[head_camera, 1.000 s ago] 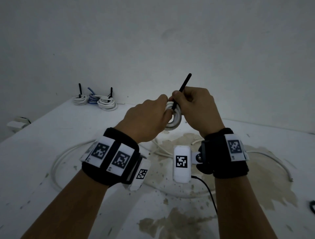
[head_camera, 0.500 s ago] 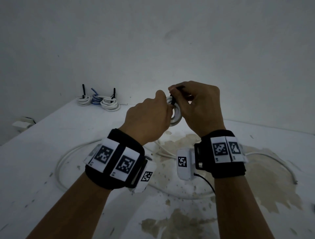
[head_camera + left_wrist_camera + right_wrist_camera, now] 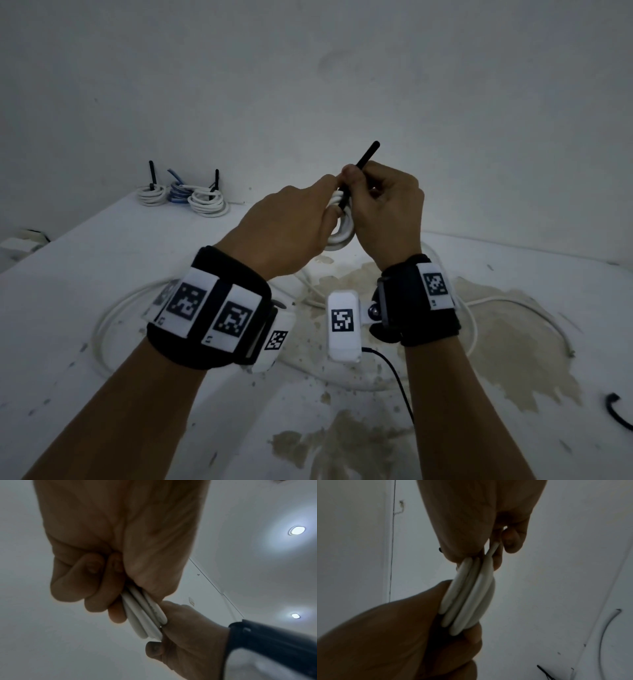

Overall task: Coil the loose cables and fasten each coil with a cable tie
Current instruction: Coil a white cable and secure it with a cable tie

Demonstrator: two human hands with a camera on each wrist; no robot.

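Observation:
I hold a small white cable coil [image 3: 342,229] up over the table between both hands. My left hand [image 3: 294,226] grips the coil's left side with curled fingers; the left wrist view shows the coil [image 3: 145,616] squeezed in that grip. My right hand [image 3: 380,209] pinches a black cable tie [image 3: 359,171] at the coil's top, and the tie's free end sticks up and to the right. Seen from the right wrist, the coil [image 3: 469,595] runs from my right fingertips [image 3: 513,540] down to my left hand [image 3: 402,635].
Three tied coils, two white [image 3: 209,202] and one blue [image 3: 178,195], lie at the table's far left by the wall. A long loose white cable [image 3: 113,315] loops over the stained table [image 3: 68,274] under my arms. A black tie [image 3: 616,411] lies at the right edge.
Half a second ago the tie's tail was hidden in my right hand; now it points up and to the right again. Both hands stayed at the coil.

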